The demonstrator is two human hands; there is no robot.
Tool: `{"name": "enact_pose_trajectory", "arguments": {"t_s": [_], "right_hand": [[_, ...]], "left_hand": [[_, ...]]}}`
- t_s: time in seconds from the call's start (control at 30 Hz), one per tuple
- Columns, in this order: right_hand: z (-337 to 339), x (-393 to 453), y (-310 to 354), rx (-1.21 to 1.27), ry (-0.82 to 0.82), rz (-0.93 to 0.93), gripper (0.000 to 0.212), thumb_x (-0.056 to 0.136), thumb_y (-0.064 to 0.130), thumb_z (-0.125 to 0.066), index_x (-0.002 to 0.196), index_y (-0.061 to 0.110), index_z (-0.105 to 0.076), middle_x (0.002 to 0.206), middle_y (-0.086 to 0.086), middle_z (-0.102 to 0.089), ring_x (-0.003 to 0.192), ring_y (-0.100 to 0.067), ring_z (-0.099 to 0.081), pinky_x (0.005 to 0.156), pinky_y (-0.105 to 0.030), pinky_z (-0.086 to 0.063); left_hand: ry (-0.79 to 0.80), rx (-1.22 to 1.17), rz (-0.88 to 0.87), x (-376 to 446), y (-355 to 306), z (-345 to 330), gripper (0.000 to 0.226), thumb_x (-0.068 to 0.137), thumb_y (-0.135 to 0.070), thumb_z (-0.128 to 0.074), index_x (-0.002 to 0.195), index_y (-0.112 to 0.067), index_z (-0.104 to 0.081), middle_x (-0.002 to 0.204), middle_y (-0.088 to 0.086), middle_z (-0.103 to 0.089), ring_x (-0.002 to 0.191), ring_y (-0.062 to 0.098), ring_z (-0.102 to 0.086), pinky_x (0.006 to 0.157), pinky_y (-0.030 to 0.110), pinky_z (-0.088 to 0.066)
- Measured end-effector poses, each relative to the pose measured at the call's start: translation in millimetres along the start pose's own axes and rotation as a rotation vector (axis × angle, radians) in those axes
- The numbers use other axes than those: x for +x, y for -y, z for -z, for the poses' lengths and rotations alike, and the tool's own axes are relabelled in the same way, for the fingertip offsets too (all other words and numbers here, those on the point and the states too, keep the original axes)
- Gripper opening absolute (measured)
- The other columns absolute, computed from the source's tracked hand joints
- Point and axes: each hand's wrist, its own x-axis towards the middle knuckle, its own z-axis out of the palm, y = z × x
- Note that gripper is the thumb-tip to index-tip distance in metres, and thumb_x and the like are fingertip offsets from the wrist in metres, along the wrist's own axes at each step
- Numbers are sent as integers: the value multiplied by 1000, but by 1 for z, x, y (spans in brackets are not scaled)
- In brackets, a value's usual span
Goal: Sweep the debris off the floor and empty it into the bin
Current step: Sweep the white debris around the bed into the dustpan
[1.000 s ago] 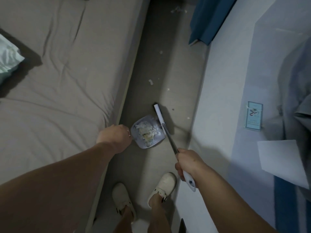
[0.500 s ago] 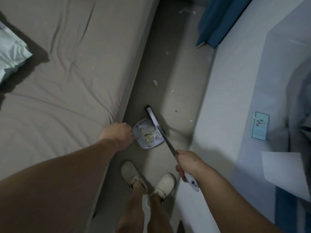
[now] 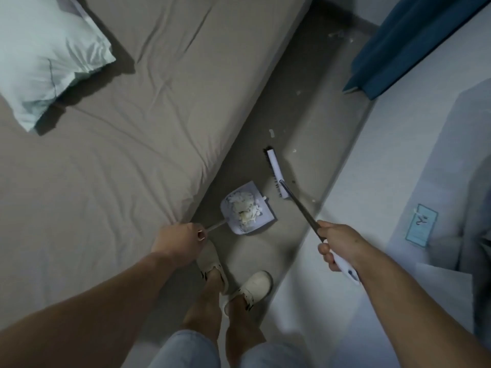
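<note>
A pale dustpan (image 3: 259,221) holding a heap of white scraps (image 3: 245,208) rests on the narrow strip of grey floor (image 3: 300,107) beside the bed. My left hand (image 3: 180,241) is closed on its thin handle. My right hand (image 3: 337,241) grips the long broom handle. The white broom head (image 3: 276,172) sits on the floor just right of and beyond the dustpan, apart from it. Several white scraps lie further along the floor, one of them a paper scrap (image 3: 272,133) just past the broom head. No bin is in view.
A bed with a taupe sheet (image 3: 132,128) and a pale pillow (image 3: 45,57) fills the left. A white wall (image 3: 385,168) bounds the floor strip on the right, with a blue curtain (image 3: 403,46) at the far end. My two feet in pale shoes (image 3: 255,286) stand behind the dustpan.
The broom head has swung away from the dustpan to the right and forward. The dustpan handle now shows in my left hand. My feet have stepped forward.
</note>
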Motion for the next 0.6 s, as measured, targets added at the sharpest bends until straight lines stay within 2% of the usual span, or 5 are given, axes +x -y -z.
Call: {"name": "enact_pose_trajectory", "arguments": {"t_s": [0.07, 0.17, 0.27, 0.4, 0.6], "right_hand": [[-5, -4, 6, -42, 12, -8, 29, 98, 14, -33, 114, 14, -58, 56, -3, -34, 45, -13, -22, 53, -22, -12], [-15, -9, 8, -126, 27, 17, 28, 98, 15, -35, 119, 13, -53, 57, -3, -34, 45, -13, -23, 51, -21, -13], [-35, -17, 7, -221, 43, 39, 26, 97, 13, -34, 111, 18, -56, 58, -4, -36, 46, -14, -24, 54, -24, -14], [-57, -12, 1, -290, 52, 34, 28, 97, 15, -34, 87, 26, -58, 55, -4, -39, 42, -14, -28, 50, -22, -18], [-80, 6, -12, -307, -52, 55, 22, 93, 14, -35, 81, 24, -49, 56, -6, -41, 38, -15, -29, 39, -15, -22]], "left_hand": [[-19, -58, 50, -24, 5, -11, 27, 95, -45, -44, 102, -32, -67, 100, -3, -73, 94, 27, -69, 77, 34, -54], [-23, -133, 121, -57, 9, -25, 30, 85, -49, -48, 101, -33, -69, 96, -3, -73, 92, 26, -70, 75, 33, -55], [-38, -188, 174, -88, 18, -43, 45, 68, -51, -44, 100, -32, -70, 93, -3, -73, 91, 25, -70, 75, 33, -57], [-49, -201, 236, -123, 29, -75, 34, 83, -48, -45, 100, -30, -68, 91, -2, -72, 88, 24, -70, 68, 31, -52], [-50, -241, 362, -160, 55, -123, 35, 84, -51, -44, 98, -32, -69, 91, -4, -73, 88, 23, -70, 71, 33, -56]]}}
